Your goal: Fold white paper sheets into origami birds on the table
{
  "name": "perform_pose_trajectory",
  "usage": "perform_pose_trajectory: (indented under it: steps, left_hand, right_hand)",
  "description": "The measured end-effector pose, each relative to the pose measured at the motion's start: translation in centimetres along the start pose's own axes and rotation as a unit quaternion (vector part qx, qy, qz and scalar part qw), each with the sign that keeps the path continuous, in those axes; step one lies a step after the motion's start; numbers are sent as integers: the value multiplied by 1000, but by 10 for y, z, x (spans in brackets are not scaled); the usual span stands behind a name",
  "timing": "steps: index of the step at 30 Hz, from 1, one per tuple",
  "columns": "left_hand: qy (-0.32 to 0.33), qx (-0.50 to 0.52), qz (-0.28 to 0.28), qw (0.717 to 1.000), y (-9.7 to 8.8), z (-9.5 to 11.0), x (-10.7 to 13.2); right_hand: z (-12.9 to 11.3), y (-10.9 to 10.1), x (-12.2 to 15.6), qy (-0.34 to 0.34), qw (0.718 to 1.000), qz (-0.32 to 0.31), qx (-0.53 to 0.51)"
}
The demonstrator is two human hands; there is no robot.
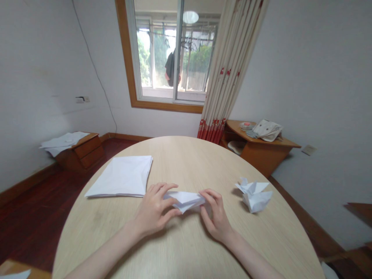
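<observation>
A folded piece of white paper [186, 200] is held between my two hands, just over the middle of the round table [174, 252]. My left hand [158, 207] grips its left end, thumb below and fingers above, with the index finger raised off it. At the right end, my right hand [214, 211] pinches the paper between thumb and fingertips. Left of my hands lies a stack of white paper sheets [122, 175]. Over on the right side of the table sit folded paper figures [255, 195] with pointed, wing-like flaps; whether they are two or more I cannot tell.
Beyond the table stand a small wooden drawer cabinet [88, 151] with papers [65, 141] on top at left, and a wooden corner desk [261, 151] bearing a cloth bag [267, 130] at right. A long curtain [229, 69] hangs beside the window [158, 58].
</observation>
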State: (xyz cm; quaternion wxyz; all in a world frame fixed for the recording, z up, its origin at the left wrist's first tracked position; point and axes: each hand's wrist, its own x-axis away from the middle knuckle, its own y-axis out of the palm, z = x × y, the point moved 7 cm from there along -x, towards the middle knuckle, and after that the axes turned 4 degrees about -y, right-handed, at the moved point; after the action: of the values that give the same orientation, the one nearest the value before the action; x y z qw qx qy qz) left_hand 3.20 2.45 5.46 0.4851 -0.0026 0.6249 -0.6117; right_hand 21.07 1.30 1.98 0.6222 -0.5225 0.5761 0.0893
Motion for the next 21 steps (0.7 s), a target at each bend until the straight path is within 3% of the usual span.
perform_pose_trajectory:
  steps: [21]
  left_hand:
    - [-17, -26, 14, 999, 0, -3, 0]
  right_hand:
    - [2, -2, 2, 28, 999, 38, -12]
